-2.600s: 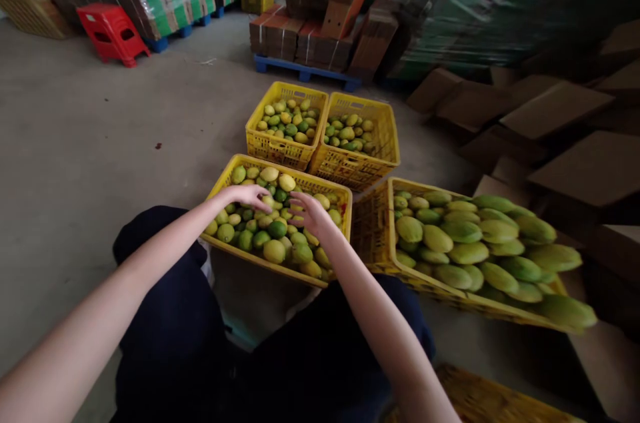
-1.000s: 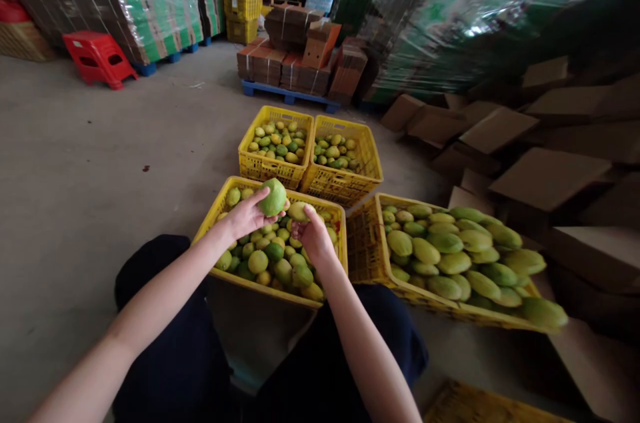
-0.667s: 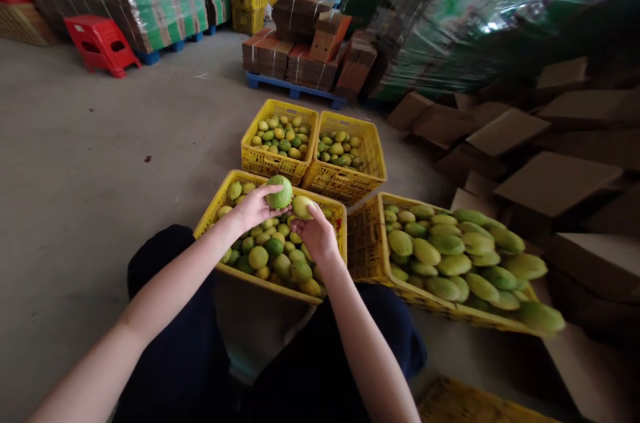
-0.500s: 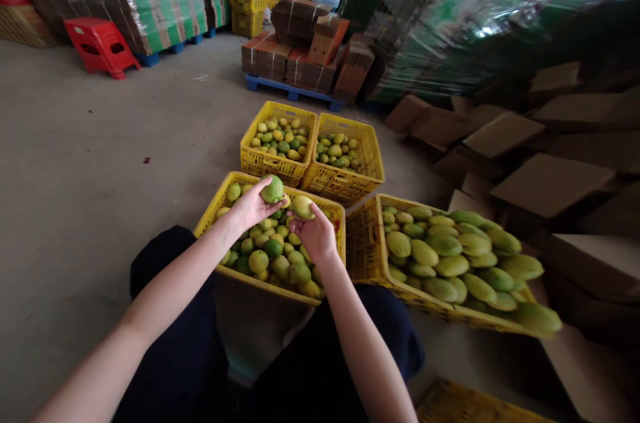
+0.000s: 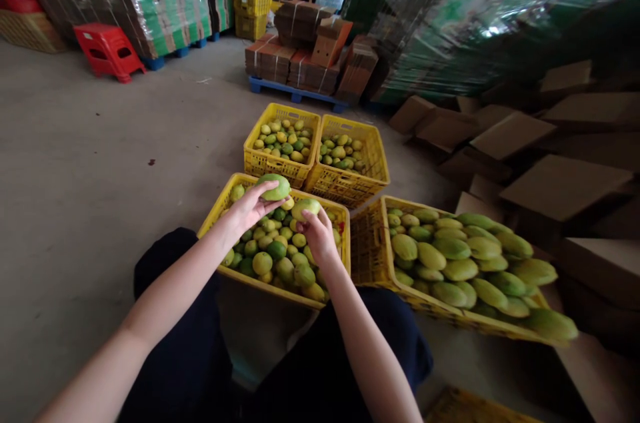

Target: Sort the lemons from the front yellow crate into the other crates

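Note:
My left hand holds a green lemon between thumb and fingers, its long side now showing. Close beside it on the right, my right hand grips a paler yellow-green lemon. The two fruits are apart. Both hands are above a yellow plastic crate standing before my knees. Inside lie many green and yellow lemons, partly covered by my hands and forearms.
Two yellow crates with similar fruit stand behind. At right, another crate is heaped with larger-looking green-yellow fruit. Cardboard boxes lie farther right. A red stool and a loaded blue pallet are beyond.
The lemon in my left hand has turned from a round end view to its long side. The right-hand lemon is also turned a little. The whole view has shifted slightly.

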The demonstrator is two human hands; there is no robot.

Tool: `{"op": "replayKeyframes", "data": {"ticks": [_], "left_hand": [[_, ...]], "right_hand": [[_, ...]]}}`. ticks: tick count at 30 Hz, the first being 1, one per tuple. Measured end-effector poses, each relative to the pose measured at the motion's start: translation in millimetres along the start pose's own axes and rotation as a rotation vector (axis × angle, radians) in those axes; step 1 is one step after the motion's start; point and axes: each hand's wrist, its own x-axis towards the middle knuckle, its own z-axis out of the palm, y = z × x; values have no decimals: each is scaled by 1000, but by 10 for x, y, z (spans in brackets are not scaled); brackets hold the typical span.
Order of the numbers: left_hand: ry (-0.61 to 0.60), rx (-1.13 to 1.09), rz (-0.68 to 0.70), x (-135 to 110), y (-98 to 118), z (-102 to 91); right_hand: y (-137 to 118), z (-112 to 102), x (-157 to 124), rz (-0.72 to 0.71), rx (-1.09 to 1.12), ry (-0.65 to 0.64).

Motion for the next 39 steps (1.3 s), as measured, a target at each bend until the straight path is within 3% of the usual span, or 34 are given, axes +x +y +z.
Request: {"op": "replayKeyframes", "data": {"ticks": [4,9,13,17,24,34,37,39], "left_hand": [[-199,155,89,-21,-86,1],[-346,429,150,-80,-46,-25],[-340,448,142,-59,-13,-49],[-289,345,320,-3,-42,-38],[-498,600,522,39,-37,-18],[-562,651,553,70,-18,-4],[-553,664,533,74,-12,-28],[-521,690,511,69,-2,-43]], "right_hand": [[39,-22,-2,-59,-72,-20],[-21,-108,-6,-225,-278,-15],[-83,-173,-2,-407,-510,113],[-111,-203,-18,-706,-834,250],[-102,-195,-123,-1051,-1004,321],[-157,-251,-157,-1068,-1011,239],[-183,-244,-158,-981,-982,223],[-201,-248,-151,-847,-936,182]]}}
